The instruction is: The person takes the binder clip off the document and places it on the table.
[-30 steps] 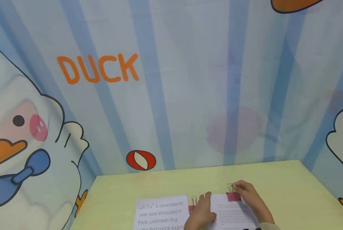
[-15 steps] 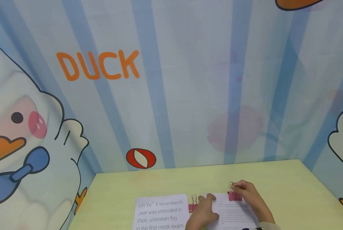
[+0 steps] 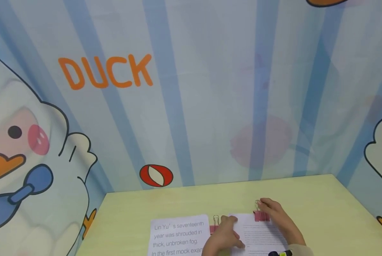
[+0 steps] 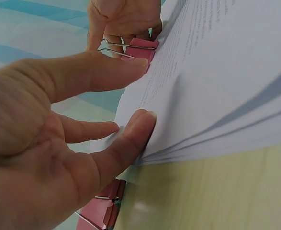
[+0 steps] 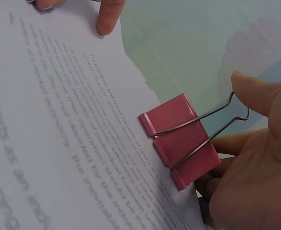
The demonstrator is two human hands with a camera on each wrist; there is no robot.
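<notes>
A pink binder clip (image 5: 183, 139) sits on the top edge of a stack of printed sheets (image 3: 261, 238). My right hand (image 3: 279, 217) holds this clip: the thumb touches the end of its wire handle, and the other fingers curl behind the clip, partly hidden. At the stack's left edge, my left hand (image 3: 224, 234) rests with fingers spread. In the left wrist view its thumb and fingers (image 4: 135, 132) touch the paper near the corner, where the sheet edges fan slightly apart. Another pink binder clip (image 4: 99, 208) lies beneath the left hand, beside the stack.
To the left lies a large-print page (image 3: 179, 234), its right side close to the second clip. Both rest on a pale yellow table (image 3: 130, 206). Behind the table hangs a striped blue cloth (image 3: 203, 106) with duck drawings.
My right fingers have shifted from a pinch at the clip's wire handles to lie farther over and behind the clip. My left hand has changed its finger spread slightly on the paper.
</notes>
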